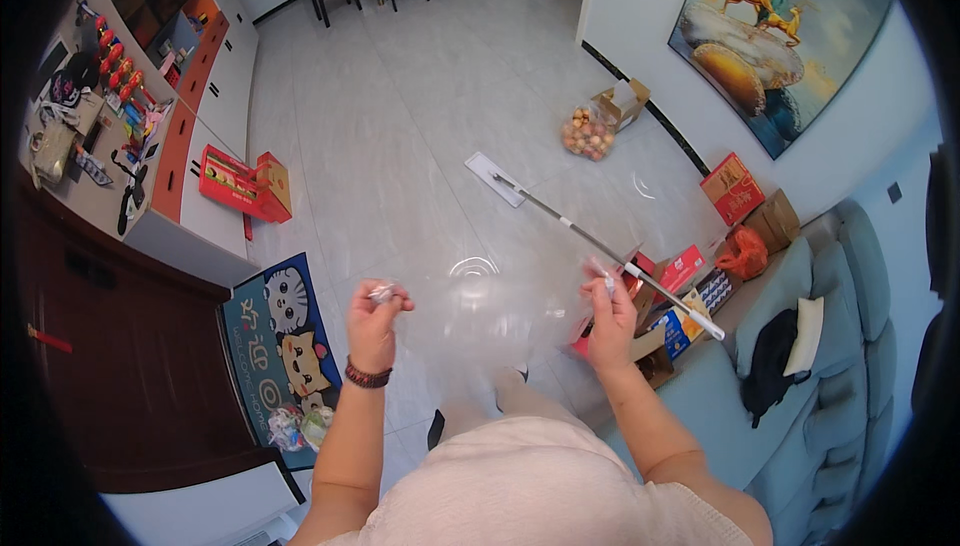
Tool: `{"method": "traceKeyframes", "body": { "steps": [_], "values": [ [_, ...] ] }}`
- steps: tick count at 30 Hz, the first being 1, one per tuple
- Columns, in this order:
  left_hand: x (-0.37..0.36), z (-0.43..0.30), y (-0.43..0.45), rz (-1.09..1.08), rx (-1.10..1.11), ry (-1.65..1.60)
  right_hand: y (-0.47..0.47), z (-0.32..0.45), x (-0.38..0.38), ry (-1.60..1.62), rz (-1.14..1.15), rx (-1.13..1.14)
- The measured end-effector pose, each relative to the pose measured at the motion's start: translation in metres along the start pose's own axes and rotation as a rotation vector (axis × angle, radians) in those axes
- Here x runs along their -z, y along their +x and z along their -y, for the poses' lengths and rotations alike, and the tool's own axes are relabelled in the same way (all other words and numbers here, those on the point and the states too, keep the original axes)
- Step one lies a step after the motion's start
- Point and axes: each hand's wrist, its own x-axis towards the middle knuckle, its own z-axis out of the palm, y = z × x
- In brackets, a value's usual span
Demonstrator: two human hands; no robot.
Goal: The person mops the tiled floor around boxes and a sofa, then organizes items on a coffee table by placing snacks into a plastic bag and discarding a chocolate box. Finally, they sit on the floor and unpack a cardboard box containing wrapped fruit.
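Note:
A large transparent plastic bag (487, 313) is spread between my two hands at waist height, with the floor tiles showing through it. Its left edge is bunched in the closed fingers of my left hand (375, 324), which has a dark beaded bracelet (367, 375) at the wrist. On the other side, my right hand (613, 324) pinches the bag's right edge between thumb and fingers. Just beyond my right hand, the pole of a flat mop (574, 227) slants from the floor towards the sofa. The bag's lower outline is too faint to trace.
A bag of onion-like round produce (589, 133) sits by an open cardboard box (624, 101). Cartons (682, 268) line the blue sofa (690, 403) on the right. Leftward are a red gift box (240, 182), a doormat (289, 351) with bagged rubbish (289, 426), and a cabinet (214, 201).

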Motion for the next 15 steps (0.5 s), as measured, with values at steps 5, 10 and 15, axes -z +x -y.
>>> {"method": "traceKeyframes", "body": {
  "steps": [5, 10, 15],
  "values": [
    [0.013, -0.009, 0.036, 0.117, 0.095, 0.228, 0.052, -0.007, -0.038, -0.201, 0.186, 0.468],
    [0.060, 0.061, 0.089, 0.454, 0.448, 0.855, 0.085, -0.108, -0.066, -0.278, 0.607, -0.368],
    [0.086, 0.068, 0.204, 0.343, 0.517, 0.589, 0.157, -0.131, -0.116, -0.328, 0.520, -0.578]
  ]
}}
